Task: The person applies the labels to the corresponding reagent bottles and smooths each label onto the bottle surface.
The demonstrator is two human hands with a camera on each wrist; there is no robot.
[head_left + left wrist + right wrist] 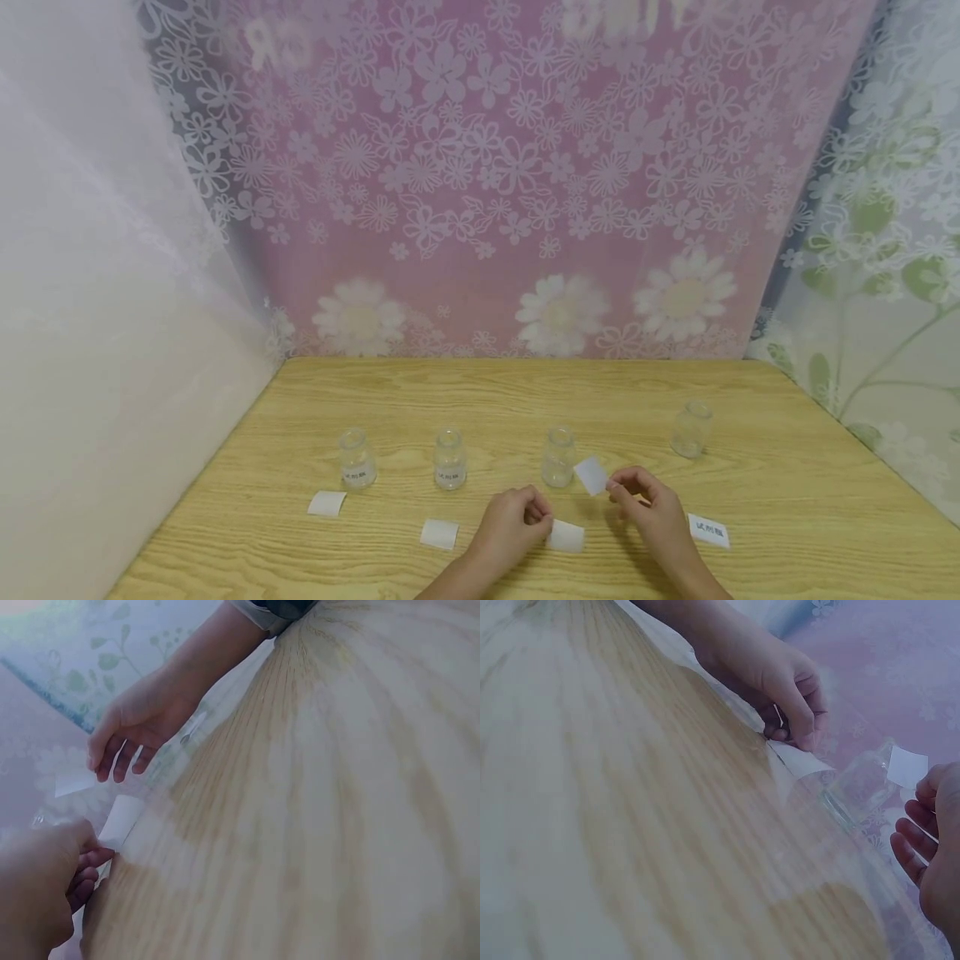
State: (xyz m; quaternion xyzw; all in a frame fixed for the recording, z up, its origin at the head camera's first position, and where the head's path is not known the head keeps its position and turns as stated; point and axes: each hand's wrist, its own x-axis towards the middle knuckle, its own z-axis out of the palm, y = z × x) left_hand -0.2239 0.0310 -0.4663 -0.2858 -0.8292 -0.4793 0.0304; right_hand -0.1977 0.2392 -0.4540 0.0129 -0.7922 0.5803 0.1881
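Pinching white square (pixel 591 476) in right hand (pixel 651 515), paper slip (pixel 568 537) in left hand (pixel 512 525), with lettered jars (pixel 450 457) only in head view and cropped right knuckles in right wrist's.

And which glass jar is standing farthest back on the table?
The far-right jar: it stands farther back than the leftmost jar, second jar and third jar, which stand roughly in a row.

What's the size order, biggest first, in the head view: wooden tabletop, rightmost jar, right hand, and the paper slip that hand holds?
1. Wooden tabletop
2. Right hand
3. Rightmost jar
4. Paper slip in the right hand
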